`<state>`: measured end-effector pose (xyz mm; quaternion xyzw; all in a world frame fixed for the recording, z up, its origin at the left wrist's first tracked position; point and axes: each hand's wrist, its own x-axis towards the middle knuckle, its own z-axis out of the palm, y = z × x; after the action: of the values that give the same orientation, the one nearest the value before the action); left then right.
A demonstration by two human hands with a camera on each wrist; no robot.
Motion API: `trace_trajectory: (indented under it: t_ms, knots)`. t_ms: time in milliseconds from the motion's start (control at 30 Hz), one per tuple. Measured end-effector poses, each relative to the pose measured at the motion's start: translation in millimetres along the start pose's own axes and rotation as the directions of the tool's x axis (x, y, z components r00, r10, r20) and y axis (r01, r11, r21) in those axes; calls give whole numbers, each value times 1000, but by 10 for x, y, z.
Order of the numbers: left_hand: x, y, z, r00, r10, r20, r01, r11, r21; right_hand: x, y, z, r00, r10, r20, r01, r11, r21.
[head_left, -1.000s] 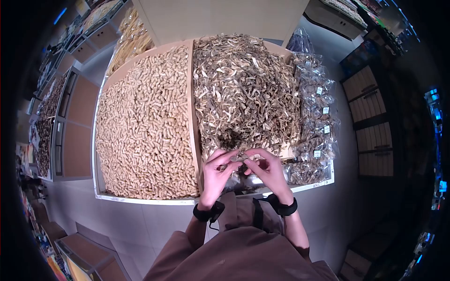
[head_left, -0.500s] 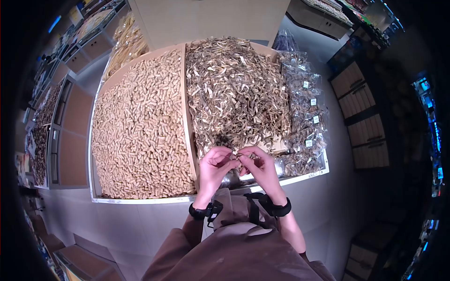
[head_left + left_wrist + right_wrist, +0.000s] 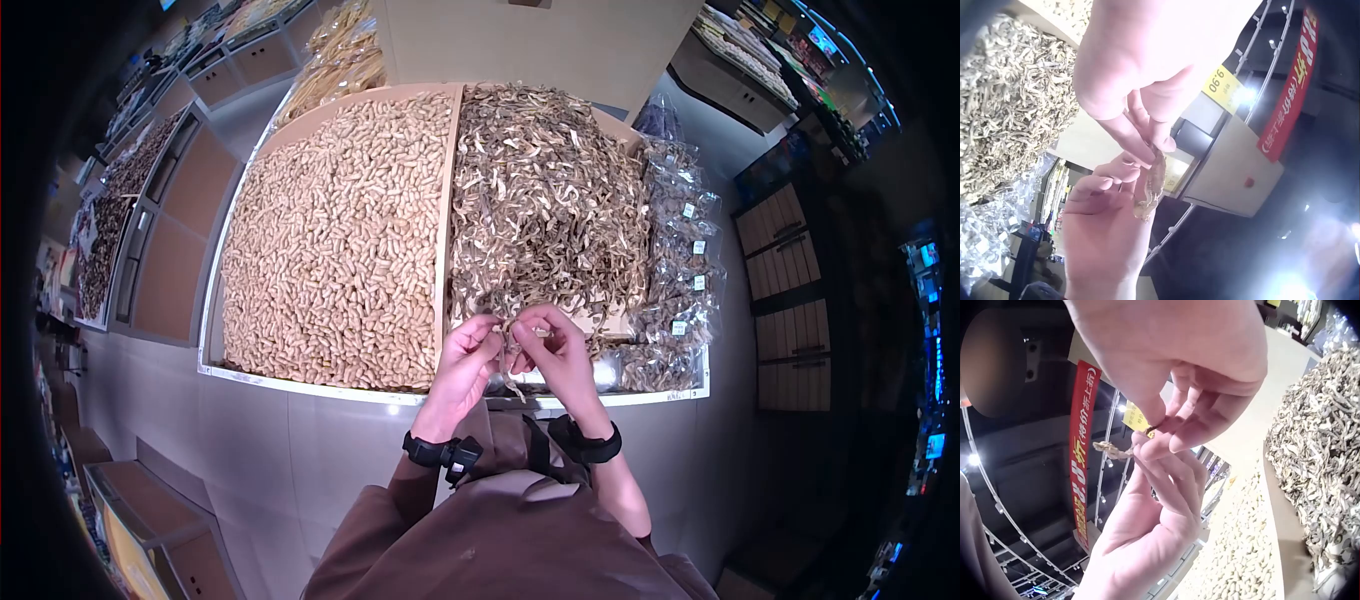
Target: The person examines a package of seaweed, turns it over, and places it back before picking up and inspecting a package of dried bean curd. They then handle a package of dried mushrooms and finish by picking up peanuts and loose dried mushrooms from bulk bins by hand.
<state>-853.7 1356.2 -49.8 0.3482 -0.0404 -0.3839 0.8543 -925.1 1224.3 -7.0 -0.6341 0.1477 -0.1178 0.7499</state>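
Both hands meet over the near edge of the dried mushroom pile (image 3: pixel 550 200). My left hand (image 3: pixel 465 365) pinches a shrivelled, pale brown dried mushroom piece (image 3: pixel 1152 187) between thumb and fingertips; it sticks out past them in both wrist views. Beside it, my right hand (image 3: pixel 555 355) has its thumb and forefinger together on a small dark bit (image 3: pixel 1151 430), right at the left fingertips. The right hand's other fingers are loosely bent. In the head view, the fingers partly hide the piece.
Left of a wooden divider (image 3: pixel 449 200) lies a heap of unshelled peanuts (image 3: pixel 340 240). Clear bags of dried goods (image 3: pixel 685 250) line the right side. A white-edged ledge (image 3: pixel 300 388) borders the stand in front of the body.
The head view has shifted, so the stand sits further right now. The hands stay together at the fingertips, and a pale strip now shows hanging between them.
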Motion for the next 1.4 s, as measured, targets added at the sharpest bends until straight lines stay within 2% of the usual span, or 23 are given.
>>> trace_trajectory:
  t_ms: [67, 133, 267, 333, 467, 533, 667, 733, 867, 967, 1033, 1133, 1267, 1367, 1400]
  knots:
    - [-35, -7, -36, 1000, -22, -16, 22, 999, -49, 3, 12, 2, 997, 58, 48, -57, 998, -31]
    - [-63, -51, -99, 1000, -15, -11, 14, 992, -126, -2, 32, 12, 996, 53, 72, -50, 998, -36]
    - [-103, -81, -87, 999, -48, -25, 44, 989, -143, -27, 7, -2, 991, 43, 130, -41, 999, -14]
    - [-137, -124, -73, 998, -54, -17, 46, 951, -304, -51, -10, -29, 990, 56, 130, -57, 998, 2]
    - [-146, -134, 9, 995, -92, -30, 77, 942, -326, -63, 5, -105, 991, 75, 111, -78, 997, 22]
    - [-130, -159, 5, 991, -130, 9, 126, 941, -316, -75, 18, -149, 991, 81, 105, -84, 996, 24]
    - [-103, -254, -31, 991, -127, 45, 134, 941, -311, -96, 9, -213, 991, 87, 97, -91, 995, 32]
    - [-83, -273, -30, 981, -196, -2, 183, 917, -356, -91, 22, -248, 992, 79, 94, -83, 996, 42]
    - [-107, -258, 134, 974, -207, -95, 160, 919, -361, -104, 8, -286, 995, 73, 69, -78, 994, 73]
    - [-76, -299, 147, 976, -217, -28, 182, 877, -445, -108, 37, -349, 996, 47, 77, -52, 997, 65]
    - [-56, -334, 143, 978, -178, 106, 207, 829, -519, -108, 2, -357, 996, 52, 65, -56, 997, 55]
    - [-52, -359, 167, 980, -194, 29, 184, 855, -485, -126, 12, -386, 997, 62, 49, -64, 997, 40]
    - [-57, -192, 380, 959, -270, 89, 274, 792, -546, -145, -38, -393, 999, 23, 37, -26, 997, 66]
    - [-73, -93, 524, 964, -255, 76, 251, 776, -578, -157, -163, -361, 1000, -4, 15, 3, 998, 69]
    - [-80, -71, 547, 967, -205, 152, 255, 796, -549, -157, -201, -358, 1000, 3, -5, -3, 998, 59]
